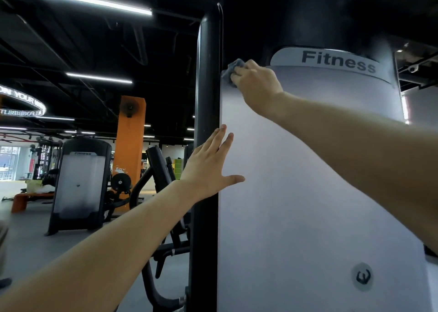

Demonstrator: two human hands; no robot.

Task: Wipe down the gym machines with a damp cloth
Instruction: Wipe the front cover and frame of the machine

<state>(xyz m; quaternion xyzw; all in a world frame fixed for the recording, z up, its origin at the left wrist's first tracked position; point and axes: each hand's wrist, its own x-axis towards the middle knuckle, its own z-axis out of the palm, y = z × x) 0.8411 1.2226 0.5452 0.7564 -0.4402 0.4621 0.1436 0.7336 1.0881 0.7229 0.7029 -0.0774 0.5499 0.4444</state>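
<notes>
- A gym machine's pale front panel (308, 193) fills the right half of the view, rising to a curved top under a dark housing.
- A black upright post (206, 98) runs along the panel's left edge, from the bottom of the frame to the ceiling line.
- A second machine (80, 183) with the same pale panel and black frame stands on the grey floor (35, 240) well back on the left, with more black exercise gear beside it.
- An orange pillar (130, 150) carrying a wall fan stands behind that second machine, under strip lights (90, 0) on a dark ceiling.
- The left hand (208, 167) lies flat with its fingers straight and spread apart – palm on the black post, thumb stretched across onto the pale panel – and holds nothing.
- The right hand (256, 84) reaches up to the panel's top left corner, its fingers curled round a cloth and pressing it to the surface.
- A grey strip reading "Fitness" (339, 61) in dark letters curves across the head of the panel, just right of the right hand.
- The cloth (233, 71) – blue-grey and bunched – sits against the panel beside the post, only partly showing past the knuckles.
- A small round badge (363, 277) with a dark emblem marks the panel's lower right.
</notes>
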